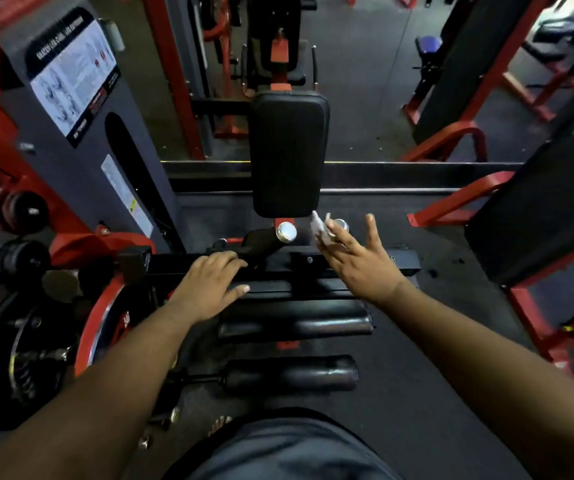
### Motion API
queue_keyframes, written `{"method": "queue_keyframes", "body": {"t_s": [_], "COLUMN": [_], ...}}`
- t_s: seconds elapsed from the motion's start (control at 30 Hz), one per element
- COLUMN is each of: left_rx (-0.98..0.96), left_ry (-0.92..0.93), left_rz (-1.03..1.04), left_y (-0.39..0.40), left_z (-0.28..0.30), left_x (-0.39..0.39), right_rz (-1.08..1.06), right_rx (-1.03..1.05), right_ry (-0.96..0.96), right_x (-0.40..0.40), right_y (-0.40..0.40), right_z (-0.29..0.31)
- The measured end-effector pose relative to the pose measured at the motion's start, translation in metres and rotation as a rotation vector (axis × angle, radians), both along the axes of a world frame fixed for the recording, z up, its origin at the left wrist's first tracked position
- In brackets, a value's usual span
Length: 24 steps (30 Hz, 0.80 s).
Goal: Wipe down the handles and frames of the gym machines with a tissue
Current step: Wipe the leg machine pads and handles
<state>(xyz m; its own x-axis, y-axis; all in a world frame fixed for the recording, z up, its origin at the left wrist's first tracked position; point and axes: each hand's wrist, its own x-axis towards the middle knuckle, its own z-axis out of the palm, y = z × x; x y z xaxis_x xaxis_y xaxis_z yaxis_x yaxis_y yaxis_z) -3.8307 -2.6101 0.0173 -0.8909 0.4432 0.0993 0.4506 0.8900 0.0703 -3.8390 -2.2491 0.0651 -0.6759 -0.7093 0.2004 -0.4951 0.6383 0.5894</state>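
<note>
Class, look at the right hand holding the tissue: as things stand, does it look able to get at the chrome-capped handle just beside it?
Probably yes. The right hand pinches the tissue right next to the right chrome-capped handle, with nothing between them. The left hand rests on the black frame bar, out of the way.

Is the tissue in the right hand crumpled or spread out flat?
Crumpled. The tissue is a small bunched white wad at the fingertips of the right hand, whose fingers are otherwise spread.
</note>
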Motion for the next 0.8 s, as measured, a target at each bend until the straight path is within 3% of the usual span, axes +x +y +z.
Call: {"method": "queue_keyframes", "body": {"t_s": [0.23,0.33,0.4,0.5,0.57,0.63,0.7,0.8], "left_rx": [-0.116,-0.137,-0.141,-0.119,-0.117,-0.113,-0.113,-0.100], "left_ry": [-0.183,-0.231,-0.264,-0.328,-0.386,-0.421,-0.433,-0.433], "left_rz": [0.060,0.047,0.035,0.036,0.026,0.020,0.018,0.013], "left_y": [-0.048,-0.064,-0.067,-0.068,-0.067,-0.068,-0.067,-0.066], "left_z": [-0.022,-0.025,-0.027,-0.027,-0.024,-0.021,-0.020,-0.019], "left_x": [-0.026,-0.033,-0.035,-0.037,-0.039,-0.041,-0.042,-0.042], "right_rz": [-0.245,-0.475,-0.623,-0.771,-0.697,-0.540,-0.564,-0.631], "right_rx": [-0.084,-0.193,-0.527,-1.527,-2.179,-2.650,-2.829,-2.722], "right_ry": [-0.049,-0.146,-0.223,-0.390,-0.455,-0.463,-0.364,-0.420], "right_x": [0.024,0.040,0.050,0.051,0.032,0.012,0.001,0.006], "right_y": [-0.017,-0.039,-0.059,-0.115,-0.163,-0.206,-0.229,-0.227], "right_z": [-0.022,-0.036,-0.052,-0.055,-0.037,-0.021,-0.011,-0.023]}}
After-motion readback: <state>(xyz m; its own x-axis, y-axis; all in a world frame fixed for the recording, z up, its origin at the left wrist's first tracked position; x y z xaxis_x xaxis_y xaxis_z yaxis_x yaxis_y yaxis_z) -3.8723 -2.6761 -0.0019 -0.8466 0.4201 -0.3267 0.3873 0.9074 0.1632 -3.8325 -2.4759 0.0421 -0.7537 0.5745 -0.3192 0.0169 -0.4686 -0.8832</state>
